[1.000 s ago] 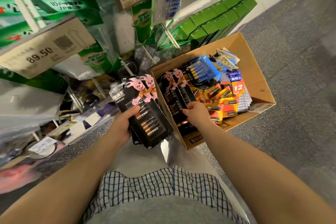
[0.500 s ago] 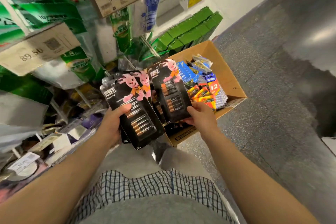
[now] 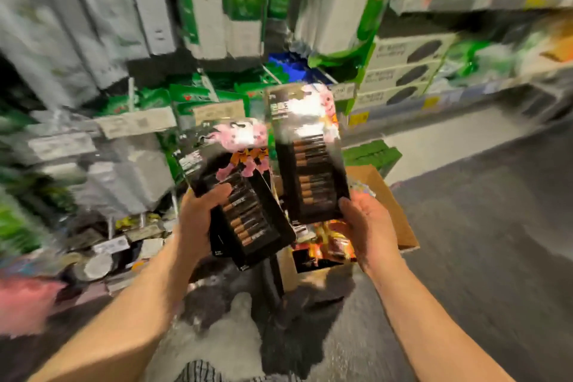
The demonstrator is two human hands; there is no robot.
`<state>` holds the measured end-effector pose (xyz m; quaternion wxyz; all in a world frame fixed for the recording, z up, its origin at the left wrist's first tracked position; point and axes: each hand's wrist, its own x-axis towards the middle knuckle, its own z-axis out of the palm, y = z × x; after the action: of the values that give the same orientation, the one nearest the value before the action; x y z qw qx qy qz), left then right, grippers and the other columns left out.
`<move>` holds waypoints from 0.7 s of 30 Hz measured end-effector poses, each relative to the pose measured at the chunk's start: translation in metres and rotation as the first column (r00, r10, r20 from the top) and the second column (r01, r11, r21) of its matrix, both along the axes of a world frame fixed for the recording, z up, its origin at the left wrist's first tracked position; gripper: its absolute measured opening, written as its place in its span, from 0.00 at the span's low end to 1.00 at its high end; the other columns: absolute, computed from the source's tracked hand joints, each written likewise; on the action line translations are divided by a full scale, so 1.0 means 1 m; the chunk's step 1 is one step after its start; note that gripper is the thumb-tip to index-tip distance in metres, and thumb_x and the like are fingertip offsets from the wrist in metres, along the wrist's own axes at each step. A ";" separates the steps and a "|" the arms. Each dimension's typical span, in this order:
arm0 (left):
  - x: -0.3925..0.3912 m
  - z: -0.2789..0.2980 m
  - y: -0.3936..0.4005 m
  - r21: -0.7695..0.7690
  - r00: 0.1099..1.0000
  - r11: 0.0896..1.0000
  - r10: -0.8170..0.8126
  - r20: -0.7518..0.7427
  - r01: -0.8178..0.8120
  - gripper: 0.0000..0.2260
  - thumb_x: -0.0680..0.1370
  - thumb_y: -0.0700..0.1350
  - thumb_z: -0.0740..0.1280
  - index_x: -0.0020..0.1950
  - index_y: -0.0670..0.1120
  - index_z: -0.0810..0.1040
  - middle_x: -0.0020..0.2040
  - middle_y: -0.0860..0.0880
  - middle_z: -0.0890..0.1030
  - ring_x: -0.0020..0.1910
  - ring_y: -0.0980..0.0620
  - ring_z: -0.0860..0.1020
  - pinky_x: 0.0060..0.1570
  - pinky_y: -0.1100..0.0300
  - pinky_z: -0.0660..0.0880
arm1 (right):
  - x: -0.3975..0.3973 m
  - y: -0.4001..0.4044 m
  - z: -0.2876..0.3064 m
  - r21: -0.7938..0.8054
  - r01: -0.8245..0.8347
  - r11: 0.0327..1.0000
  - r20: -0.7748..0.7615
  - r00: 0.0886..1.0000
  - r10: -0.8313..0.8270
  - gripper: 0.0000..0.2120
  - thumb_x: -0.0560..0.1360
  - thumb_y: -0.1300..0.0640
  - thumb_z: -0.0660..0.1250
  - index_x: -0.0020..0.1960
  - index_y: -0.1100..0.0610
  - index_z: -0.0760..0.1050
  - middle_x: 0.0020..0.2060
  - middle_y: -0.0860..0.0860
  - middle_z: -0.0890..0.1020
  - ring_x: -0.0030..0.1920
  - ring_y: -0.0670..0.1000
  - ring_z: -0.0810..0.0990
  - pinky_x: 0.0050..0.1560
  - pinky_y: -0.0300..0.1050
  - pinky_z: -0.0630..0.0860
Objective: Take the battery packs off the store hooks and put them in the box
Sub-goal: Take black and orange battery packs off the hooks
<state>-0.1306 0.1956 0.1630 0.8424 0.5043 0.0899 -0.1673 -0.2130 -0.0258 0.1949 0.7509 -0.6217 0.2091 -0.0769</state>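
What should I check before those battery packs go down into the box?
1. Left hand grip on its fanned packs: ok, thumb across the front.
2. Right hand grip on the single pack: ok, held at its lower edge, upright.
3. Box within reach: ok, open below the right hand.
4. Room in the box: cannot tell, the hands and packs hide most of it.
5. How many packs the left hand holds: cannot tell, more than one, but blurred.
6. Packs left on the hooks: cannot tell, the shelves are smeared by motion.
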 end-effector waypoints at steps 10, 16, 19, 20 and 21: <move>-0.076 0.089 0.138 0.064 0.851 0.873 0.453 0.265 -0.484 0.28 0.55 0.51 0.76 0.54 0.48 0.80 0.47 0.47 0.85 0.50 0.43 0.81 0.59 0.44 0.74 | 0.006 0.138 0.076 -0.118 -0.328 0.937 0.120 0.932 0.342 0.11 0.79 0.71 0.58 0.41 0.63 0.73 0.32 0.52 0.80 0.26 0.39 0.76 0.27 0.31 0.72; -0.076 0.149 0.211 -0.032 0.726 0.781 0.595 0.345 -0.624 0.22 0.64 0.39 0.74 0.57 0.44 0.79 0.50 0.43 0.85 0.50 0.40 0.82 0.54 0.44 0.78 | 0.040 0.222 0.118 0.009 -0.403 0.915 0.268 0.883 0.386 0.06 0.79 0.68 0.61 0.48 0.64 0.77 0.38 0.56 0.85 0.35 0.48 0.83 0.32 0.39 0.79; -0.061 0.188 0.258 -0.094 0.651 0.750 0.623 0.433 -0.655 0.11 0.74 0.33 0.65 0.54 0.44 0.78 0.44 0.47 0.85 0.39 0.48 0.83 0.41 0.53 0.81 | 0.061 0.269 0.153 0.019 -0.420 0.908 0.360 0.850 0.385 0.05 0.78 0.68 0.62 0.48 0.65 0.76 0.34 0.54 0.85 0.33 0.47 0.83 0.30 0.37 0.79; -0.053 0.203 0.276 -0.107 0.630 0.739 0.633 0.450 -0.665 0.10 0.76 0.33 0.64 0.52 0.45 0.79 0.41 0.48 0.85 0.38 0.49 0.83 0.40 0.53 0.81 | 0.069 0.286 0.164 0.011 -0.423 0.906 0.384 0.838 0.387 0.05 0.78 0.68 0.62 0.47 0.64 0.76 0.33 0.53 0.84 0.32 0.47 0.82 0.30 0.37 0.79; -0.045 0.218 0.294 -0.124 0.610 0.733 0.637 0.472 -0.669 0.09 0.75 0.34 0.65 0.51 0.45 0.79 0.40 0.49 0.85 0.38 0.48 0.82 0.42 0.52 0.81 | 0.078 0.302 0.175 -0.001 -0.430 0.903 0.400 0.828 0.394 0.05 0.78 0.68 0.62 0.47 0.65 0.76 0.33 0.53 0.84 0.33 0.47 0.82 0.30 0.37 0.79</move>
<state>-0.1760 0.4893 0.3815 0.8223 0.4886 0.0592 0.2857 -0.1348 0.2760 0.3697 0.8031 -0.5898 -0.0806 -0.0261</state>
